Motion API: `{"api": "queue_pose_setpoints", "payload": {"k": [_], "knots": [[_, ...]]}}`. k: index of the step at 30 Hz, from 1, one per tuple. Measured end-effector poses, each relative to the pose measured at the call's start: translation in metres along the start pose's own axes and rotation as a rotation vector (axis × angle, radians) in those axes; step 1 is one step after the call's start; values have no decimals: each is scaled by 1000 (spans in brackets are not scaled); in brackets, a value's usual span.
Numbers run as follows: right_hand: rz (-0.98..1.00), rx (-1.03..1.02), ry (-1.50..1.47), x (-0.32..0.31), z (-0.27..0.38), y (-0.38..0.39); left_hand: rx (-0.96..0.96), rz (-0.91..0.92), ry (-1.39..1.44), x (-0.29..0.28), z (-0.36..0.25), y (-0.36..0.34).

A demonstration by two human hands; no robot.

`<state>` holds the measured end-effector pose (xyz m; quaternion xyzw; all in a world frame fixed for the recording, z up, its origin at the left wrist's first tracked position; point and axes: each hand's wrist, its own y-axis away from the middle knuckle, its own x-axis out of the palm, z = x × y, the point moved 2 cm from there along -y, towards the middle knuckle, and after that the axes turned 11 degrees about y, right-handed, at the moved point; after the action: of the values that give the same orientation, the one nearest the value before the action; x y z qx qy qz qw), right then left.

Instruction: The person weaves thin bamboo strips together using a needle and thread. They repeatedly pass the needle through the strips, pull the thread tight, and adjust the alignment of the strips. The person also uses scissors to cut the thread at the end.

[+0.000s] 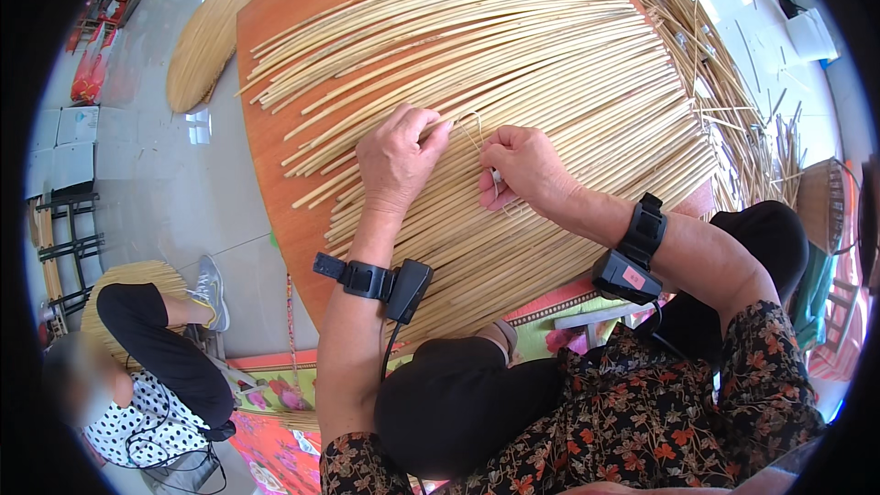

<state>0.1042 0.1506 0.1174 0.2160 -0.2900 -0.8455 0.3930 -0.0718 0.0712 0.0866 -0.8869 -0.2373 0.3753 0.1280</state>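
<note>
Many long, pale straw-coloured stalks [568, 55] lie side by side on an orange-brown board [275, 170] in front of me. Over their middle, a thin whitish cord [478, 115] loops between my two hands. My left hand [399, 158] is closed, its thumb and fingers pinched at the cord's left end. A little to the right, my right hand [530, 168] is closed too, gripping the cord, with a strand hanging below its fingers onto the stalks. What lies inside the curled fingers is partly hidden. Both wrists carry black strapped devices.
Loose stalks [733, 82] are heaped on the floor at the right, near a woven basket [822, 206]. An oval woven mat [206, 46] lies at the far left. Another person [147, 403] sits at the lower left. Patterned cloth [550, 335] borders the board's near edge.
</note>
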Motion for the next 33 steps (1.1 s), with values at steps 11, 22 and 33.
{"api": "queue_pose_setpoints", "payload": {"k": [11, 22, 33], "knots": [[-4, 3, 4, 0, -2, -2, -20, 17, 1, 0, 0, 0], [1, 33, -18, -1, 7, 2, 8, 1, -1, 0, 0, 0], [-31, -85, 27, -2, 3, -2, 1, 4, 15, 0, 2, -1]]}}
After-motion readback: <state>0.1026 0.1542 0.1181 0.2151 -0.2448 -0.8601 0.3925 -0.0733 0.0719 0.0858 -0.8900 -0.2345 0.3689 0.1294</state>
